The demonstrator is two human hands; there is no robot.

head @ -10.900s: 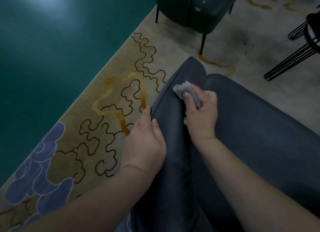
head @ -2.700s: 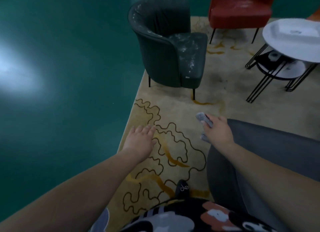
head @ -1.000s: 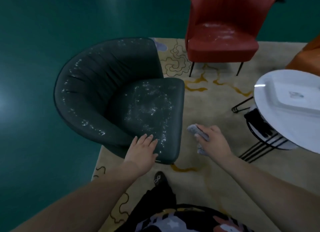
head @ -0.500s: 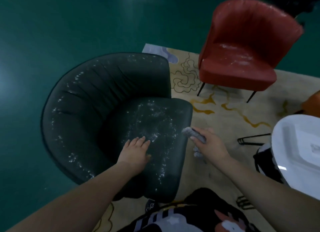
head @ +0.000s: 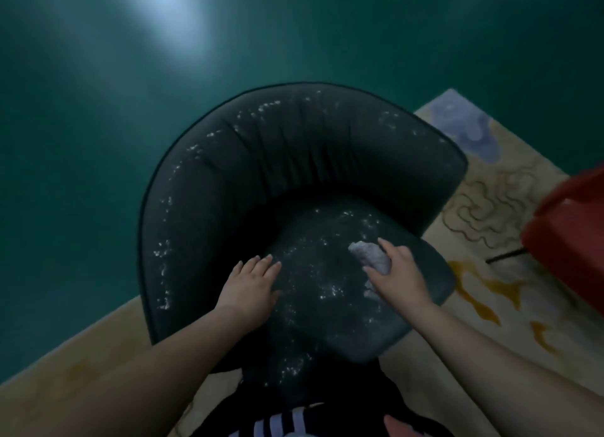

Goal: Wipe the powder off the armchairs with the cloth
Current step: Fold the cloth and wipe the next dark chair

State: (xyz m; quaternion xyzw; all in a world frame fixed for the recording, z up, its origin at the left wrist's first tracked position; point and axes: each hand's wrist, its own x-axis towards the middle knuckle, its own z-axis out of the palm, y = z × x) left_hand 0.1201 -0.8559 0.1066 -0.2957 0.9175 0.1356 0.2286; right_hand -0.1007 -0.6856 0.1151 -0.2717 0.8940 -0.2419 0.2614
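Right hand (head: 397, 274) grips cloth (head: 371, 253) mid-seat, dark armchair (head: 294, 162); left hand (head: 250, 284) flat beside.

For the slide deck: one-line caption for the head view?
Right hand brings cloth onto powder-speckled armchair seat; left hand rests flat beside it.

Dark green armchair (head: 294, 181) speckled white; grey cloth (head: 371, 253).

Head view, steeply downward, close above armchair (head: 294, 181)
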